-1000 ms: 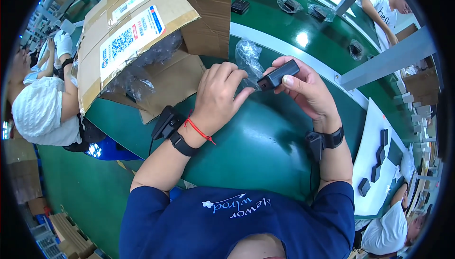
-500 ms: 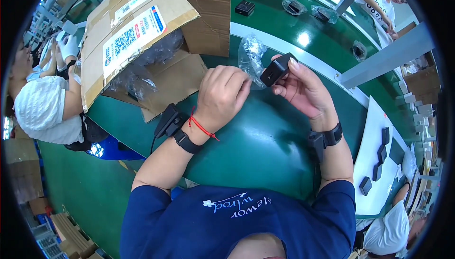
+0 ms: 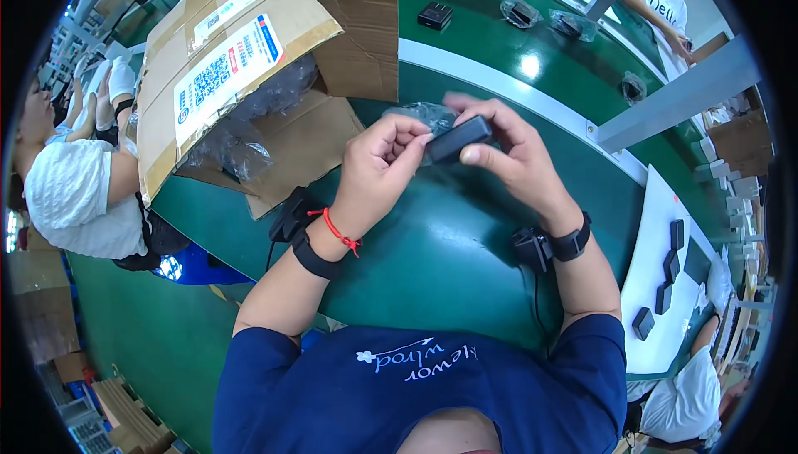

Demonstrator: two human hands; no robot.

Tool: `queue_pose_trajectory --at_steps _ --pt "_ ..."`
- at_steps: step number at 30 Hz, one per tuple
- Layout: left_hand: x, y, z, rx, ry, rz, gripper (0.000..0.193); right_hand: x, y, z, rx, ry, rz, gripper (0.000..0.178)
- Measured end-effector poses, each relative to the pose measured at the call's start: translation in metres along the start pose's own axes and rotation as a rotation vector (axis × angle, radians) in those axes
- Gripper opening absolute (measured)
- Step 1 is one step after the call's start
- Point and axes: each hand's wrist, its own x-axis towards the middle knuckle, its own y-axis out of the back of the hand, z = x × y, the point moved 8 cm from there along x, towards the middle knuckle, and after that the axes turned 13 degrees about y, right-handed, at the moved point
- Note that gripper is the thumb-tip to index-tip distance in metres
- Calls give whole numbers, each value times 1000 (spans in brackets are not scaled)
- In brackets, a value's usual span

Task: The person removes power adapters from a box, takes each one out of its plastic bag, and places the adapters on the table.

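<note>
Above the green table, my right hand (image 3: 511, 151) grips a black power adapter (image 3: 461, 140) between thumb and fingers. Its long smooth side faces up, and one of my right fingers is smeared by motion. My left hand (image 3: 384, 163) is closed in a pinch, fingertips right by the adapter's left end. Whether those fingertips hold anything is too small to make out. Just behind both hands lies a crumpled clear plastic bag (image 3: 426, 111), partly hidden by them.
An open cardboard box (image 3: 357, 47) with clear bags (image 3: 241, 151) inside stands at left. Beyond the metal rail (image 3: 507, 80) are another black adapter (image 3: 435, 15) and several bagged ones. A white board (image 3: 644, 288) at right carries several black pieces. Other people work on both sides.
My right hand has turned the adapter and brought it left and slightly down, so its port end no longer shows. My left hand has turned, its pinched fingertips now beside the adapter.
</note>
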Motion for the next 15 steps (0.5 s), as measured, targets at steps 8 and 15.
queue_pose_trajectory --at_steps 8,15 --pt "2 -5 -9 -211 116 -98 12 -2 6 2 -106 -82 164 26" --pt "2 -2 14 -119 -20 -130 16 7 -14 -31 -603 261 -102 23"
